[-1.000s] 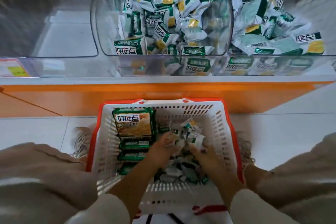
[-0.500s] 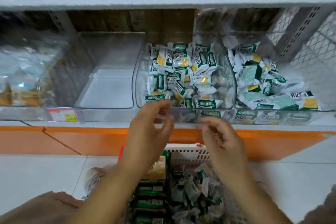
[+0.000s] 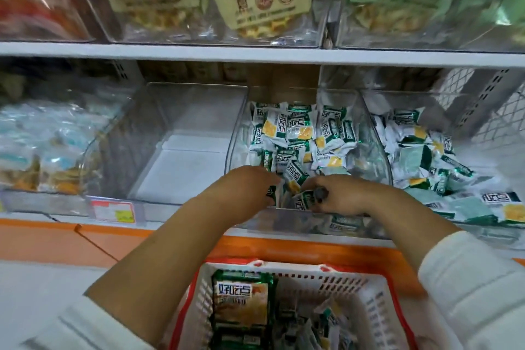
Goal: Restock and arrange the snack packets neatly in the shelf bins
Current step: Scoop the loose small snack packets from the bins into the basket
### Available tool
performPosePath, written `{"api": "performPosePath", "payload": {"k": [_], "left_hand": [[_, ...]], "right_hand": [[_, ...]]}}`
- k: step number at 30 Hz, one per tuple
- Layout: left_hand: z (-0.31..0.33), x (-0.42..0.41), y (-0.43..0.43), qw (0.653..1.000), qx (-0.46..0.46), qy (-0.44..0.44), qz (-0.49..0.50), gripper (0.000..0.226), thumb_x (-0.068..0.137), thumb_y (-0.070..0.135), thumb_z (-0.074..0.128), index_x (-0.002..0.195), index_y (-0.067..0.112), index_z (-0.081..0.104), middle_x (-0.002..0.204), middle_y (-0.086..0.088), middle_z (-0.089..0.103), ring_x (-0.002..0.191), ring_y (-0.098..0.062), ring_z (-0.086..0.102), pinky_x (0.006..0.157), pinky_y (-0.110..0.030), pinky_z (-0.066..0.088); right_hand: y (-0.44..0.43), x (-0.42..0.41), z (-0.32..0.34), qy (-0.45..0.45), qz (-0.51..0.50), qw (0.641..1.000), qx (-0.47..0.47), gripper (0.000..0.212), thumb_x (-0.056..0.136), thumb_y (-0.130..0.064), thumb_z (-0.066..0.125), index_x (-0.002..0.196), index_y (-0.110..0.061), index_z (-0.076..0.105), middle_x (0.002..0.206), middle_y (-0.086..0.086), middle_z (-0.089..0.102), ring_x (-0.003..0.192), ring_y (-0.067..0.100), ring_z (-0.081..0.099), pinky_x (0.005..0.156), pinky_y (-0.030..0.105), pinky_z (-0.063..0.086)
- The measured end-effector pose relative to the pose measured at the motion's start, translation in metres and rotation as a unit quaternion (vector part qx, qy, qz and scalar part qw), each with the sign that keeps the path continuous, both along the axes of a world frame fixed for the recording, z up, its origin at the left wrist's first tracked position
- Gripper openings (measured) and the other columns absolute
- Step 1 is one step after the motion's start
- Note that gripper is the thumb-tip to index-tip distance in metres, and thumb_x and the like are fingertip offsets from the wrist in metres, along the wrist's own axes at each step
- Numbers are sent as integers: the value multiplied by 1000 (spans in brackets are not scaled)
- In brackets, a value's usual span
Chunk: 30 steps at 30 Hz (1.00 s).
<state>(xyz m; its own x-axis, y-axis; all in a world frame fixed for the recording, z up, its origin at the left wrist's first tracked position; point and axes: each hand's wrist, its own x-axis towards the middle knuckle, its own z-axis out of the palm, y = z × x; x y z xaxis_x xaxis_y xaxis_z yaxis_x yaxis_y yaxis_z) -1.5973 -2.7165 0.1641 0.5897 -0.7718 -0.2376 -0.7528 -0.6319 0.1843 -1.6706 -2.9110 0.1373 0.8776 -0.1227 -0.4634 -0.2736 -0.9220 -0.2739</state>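
Observation:
Small white and green snack packets (image 3: 301, 133) fill the middle clear shelf bin (image 3: 377, 150). My left hand (image 3: 244, 193) and my right hand (image 3: 343, 196) reach over this bin's front edge. Each hand is closed on a few small packets (image 3: 302, 199) at the front of the pile. A white basket with a red rim (image 3: 377, 301) sits below me. It holds a larger green pack (image 3: 241, 301) and more small packets (image 3: 318, 327).
An empty clear bin (image 3: 181, 150) stands left of the middle one. A bin of the same packets (image 3: 426, 156) is on the right. Blurred bagged snacks (image 3: 34, 148) lie far left. The upper shelf (image 3: 255, 54) carries large snack bags and price tags.
Both hands rose out of the basket and went forward into the middle bin with packets. The view tilted up, from the basket to the shelves.

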Motion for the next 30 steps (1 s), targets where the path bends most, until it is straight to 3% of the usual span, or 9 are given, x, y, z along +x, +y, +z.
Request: {"api": "performPosePath", "payload": {"k": [4,7,10,14,18,21,25,27,30], "left_hand": [[0,2,-4,1000,-18,1,3,40,96,26,60,136,21,56,136,-4,55,121,-23,53,95,-27,42],[-3,0,4,984,-174,18,25,21,94,22,64,115,18,66,101,4,58,92,-15,59,71,-14,41],[-8,-13,20,927,-355,61,102,16,93,23,65,108,29,67,101,12,63,91,-7,61,81,-17,49],[-24,-49,42,848,-476,126,199,24,91,21,66,93,43,57,91,15,67,93,-4,64,75,-19,52],[-43,-83,58,748,-584,123,291,16,95,21,60,87,35,56,80,0,61,77,-12,61,67,-29,49],[-65,-111,58,736,-568,169,327,23,96,17,58,77,28,51,67,-2,39,62,-12,41,57,-25,36],[-128,-137,50,790,-428,269,348,21,93,26,61,86,11,49,73,-14,45,64,-15,40,58,-29,32],[-165,-146,48,814,-354,307,343,19,93,31,62,91,14,53,85,-21,57,69,-18,49,61,-33,38],[-211,-163,47,850,-236,368,295,13,100,24,55,105,17,64,99,-9,65,86,-19,62,71,-31,48]], "right_hand": [[-8,-1,-6,-31,-52,997,54,49,82,-35,75,127,-35,56,130,-5,55,109,14,54,90,26,46],[-9,-4,-6,-73,-64,994,54,40,80,-30,77,118,-31,63,116,-5,56,99,13,51,79,23,41],[-8,-4,-5,-157,-98,978,101,28,80,-25,77,106,-27,68,102,-5,58,88,13,54,66,23,39],[-5,-9,0,-265,-143,936,182,13,83,-25,75,82,-33,65,81,-4,59,69,16,53,57,25,37],[14,-36,23,-383,-170,877,235,18,84,-25,73,77,-38,63,82,3,63,76,20,58,68,33,48],[40,-79,37,-437,-199,828,290,22,85,-18,72,79,-36,62,83,-12,64,80,3,59,73,18,48],[59,-142,-1,-437,-274,787,338,21,85,-13,70,80,-32,62,71,-20,59,69,-3,53,64,10,41],[62,-167,-41,-371,-314,805,340,18,86,-15,70,81,-31,62,71,-19,58,67,-4,51,62,12,39],[60,-199,-128,-188,-325,888,266,15,88,-17,69,84,-28,60,79,-15,59,75,2,55,66,18,41]]}}
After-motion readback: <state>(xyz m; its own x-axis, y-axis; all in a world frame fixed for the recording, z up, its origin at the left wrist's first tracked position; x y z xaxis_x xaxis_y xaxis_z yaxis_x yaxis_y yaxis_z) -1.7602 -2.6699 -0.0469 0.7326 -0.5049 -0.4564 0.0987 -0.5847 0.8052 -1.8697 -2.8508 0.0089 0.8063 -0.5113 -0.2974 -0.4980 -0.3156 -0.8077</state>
